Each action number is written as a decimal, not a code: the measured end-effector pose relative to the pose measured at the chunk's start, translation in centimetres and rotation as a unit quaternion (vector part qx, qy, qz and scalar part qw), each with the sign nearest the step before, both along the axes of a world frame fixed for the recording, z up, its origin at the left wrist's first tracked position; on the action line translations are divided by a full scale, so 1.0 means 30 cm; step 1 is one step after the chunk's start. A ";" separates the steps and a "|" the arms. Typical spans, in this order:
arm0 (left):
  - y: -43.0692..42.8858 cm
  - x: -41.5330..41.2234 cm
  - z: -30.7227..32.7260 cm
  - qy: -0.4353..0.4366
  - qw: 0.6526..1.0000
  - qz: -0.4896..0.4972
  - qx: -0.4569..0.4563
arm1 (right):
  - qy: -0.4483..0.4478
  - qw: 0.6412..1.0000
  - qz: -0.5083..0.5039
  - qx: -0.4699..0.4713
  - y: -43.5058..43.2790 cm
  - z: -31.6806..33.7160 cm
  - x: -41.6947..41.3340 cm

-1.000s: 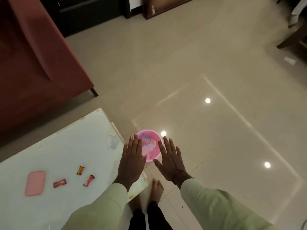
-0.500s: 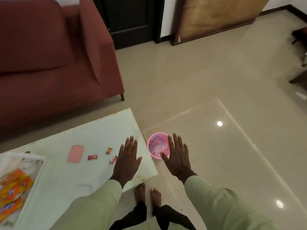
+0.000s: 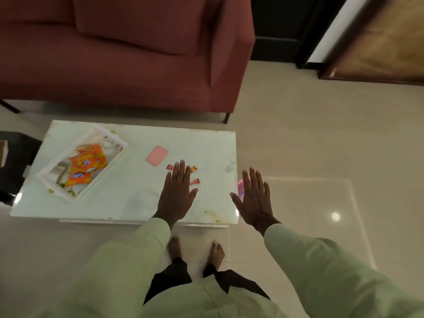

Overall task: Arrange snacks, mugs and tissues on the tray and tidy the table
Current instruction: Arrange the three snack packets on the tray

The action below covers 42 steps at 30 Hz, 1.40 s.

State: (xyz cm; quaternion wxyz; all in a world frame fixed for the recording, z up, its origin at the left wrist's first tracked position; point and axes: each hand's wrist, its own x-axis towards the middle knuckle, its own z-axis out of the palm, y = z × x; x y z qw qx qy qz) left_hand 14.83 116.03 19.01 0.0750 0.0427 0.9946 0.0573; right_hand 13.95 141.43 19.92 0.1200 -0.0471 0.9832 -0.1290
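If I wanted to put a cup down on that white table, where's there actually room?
The far strip of the table, behind the pink case and right of the tray, is bare. So is the stretch between the tray and the case. Crowded: the small wrappers by the left hand, and the tray, holding orange packets.

"Where is the tray?"
"On the left end of the table, set askew, with the snack packets lying in it."
"And further right?"
"A flat case near the middle. Three small sweets lie just right of it, partly hidden by the left hand."
"Off the table?"
"A bowl stands on the floor just beside the right edge, behind the right hand. The sofa is beyond the far edge."
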 end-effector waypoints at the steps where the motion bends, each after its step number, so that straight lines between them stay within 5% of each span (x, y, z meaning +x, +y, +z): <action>1: -0.036 0.016 0.002 -0.002 1.000 0.012 -0.001 | -0.002 1.000 0.013 0.003 -0.038 0.000 0.002; 23: -1.093 0.329 0.016 0.000 0.992 0.128 0.022 | 0.020 0.993 0.115 -0.018 -1.201 0.001 0.131; 42: -1.573 0.132 -0.033 -0.067 0.980 0.176 0.063 | -0.028 0.980 0.194 -0.019 -1.736 -0.060 -0.087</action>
